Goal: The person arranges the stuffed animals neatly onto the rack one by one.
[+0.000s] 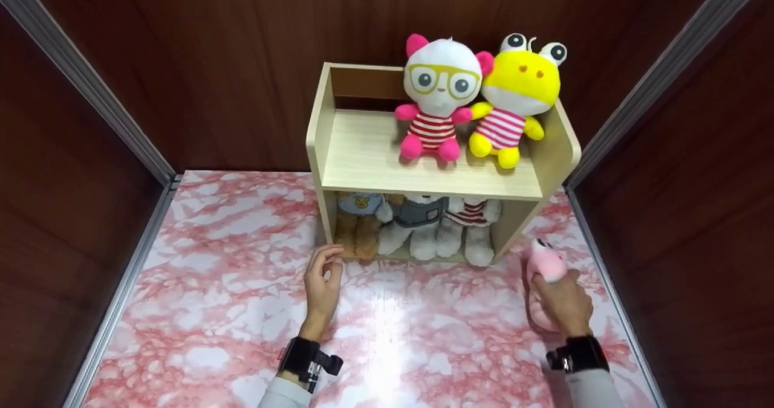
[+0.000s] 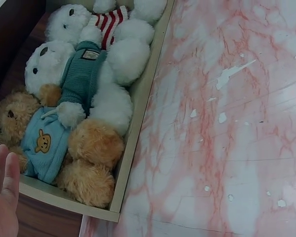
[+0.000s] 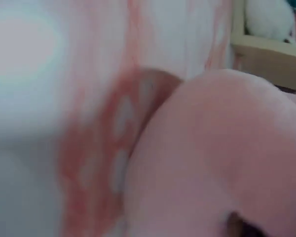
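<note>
My right hand (image 1: 567, 304) grips a pink plush toy (image 1: 549, 264) on the marbled surface, to the right of a pale wooden shelf (image 1: 375, 169). Black-and-white eyes show at the toy's far end, and its pink body (image 3: 212, 148) fills much of the right wrist view. My left hand (image 1: 321, 290), loosely bent and holding nothing, is by the shelf's lower left front corner. Closest to it on the bottom level sits a brown teddy bear (image 2: 91, 143) in a light blue top. Beside that bear are a white bear in a grey-green outfit (image 2: 81, 71) and another in red-and-white stripes (image 2: 108, 27).
On the upper level sit a white-and-pink plush with yellow glasses (image 1: 442, 81) and a yellow frog plush (image 1: 523, 81), both toward the right. Dark wooden panels (image 1: 236, 75) enclose the back and sides. Pink-and-white marbled sheeting (image 1: 230, 287) covers the surface in front.
</note>
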Available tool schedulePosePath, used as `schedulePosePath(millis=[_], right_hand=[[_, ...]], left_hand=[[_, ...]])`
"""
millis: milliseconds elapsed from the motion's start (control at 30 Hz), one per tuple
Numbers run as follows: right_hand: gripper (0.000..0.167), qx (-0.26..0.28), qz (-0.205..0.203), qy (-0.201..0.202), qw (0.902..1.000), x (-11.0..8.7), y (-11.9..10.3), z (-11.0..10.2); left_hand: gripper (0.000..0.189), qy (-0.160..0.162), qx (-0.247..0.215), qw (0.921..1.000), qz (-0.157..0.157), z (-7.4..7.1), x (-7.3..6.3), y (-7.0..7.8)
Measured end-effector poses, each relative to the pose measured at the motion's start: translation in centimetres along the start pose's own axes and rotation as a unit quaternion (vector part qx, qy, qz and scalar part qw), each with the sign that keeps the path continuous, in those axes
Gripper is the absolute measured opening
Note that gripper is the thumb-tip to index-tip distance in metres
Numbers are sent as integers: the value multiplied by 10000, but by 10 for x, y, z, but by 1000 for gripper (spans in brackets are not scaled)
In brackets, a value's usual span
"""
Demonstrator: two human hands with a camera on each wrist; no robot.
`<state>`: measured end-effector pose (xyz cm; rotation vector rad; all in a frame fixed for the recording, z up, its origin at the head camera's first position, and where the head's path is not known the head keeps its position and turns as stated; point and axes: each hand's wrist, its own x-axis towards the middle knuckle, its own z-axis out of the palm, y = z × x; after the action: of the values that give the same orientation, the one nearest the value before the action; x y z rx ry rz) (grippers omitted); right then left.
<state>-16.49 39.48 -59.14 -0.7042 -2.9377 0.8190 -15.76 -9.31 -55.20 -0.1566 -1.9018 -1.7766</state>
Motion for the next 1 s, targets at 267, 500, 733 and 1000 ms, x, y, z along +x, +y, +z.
schedulePosePath(millis=[267,500,733,1000], right_hand=[[78,1093,-425,1986,9730,-31,-13,8],[76,1724,-1118,2903,9346,-47,-40,5],[81,2433,-2084,3342,8864,-65,-81,6],[79,2705,-2926,3163,8609,-83,-130,15]], left_hand=[[26,-101,-97,9999,41,4,2,4],[27,-188,-91,9996,196,7,4,8],[22,-672,-265,9971,235,21,3,24],[23,-1748,-410,9831,346,38,2,45]])
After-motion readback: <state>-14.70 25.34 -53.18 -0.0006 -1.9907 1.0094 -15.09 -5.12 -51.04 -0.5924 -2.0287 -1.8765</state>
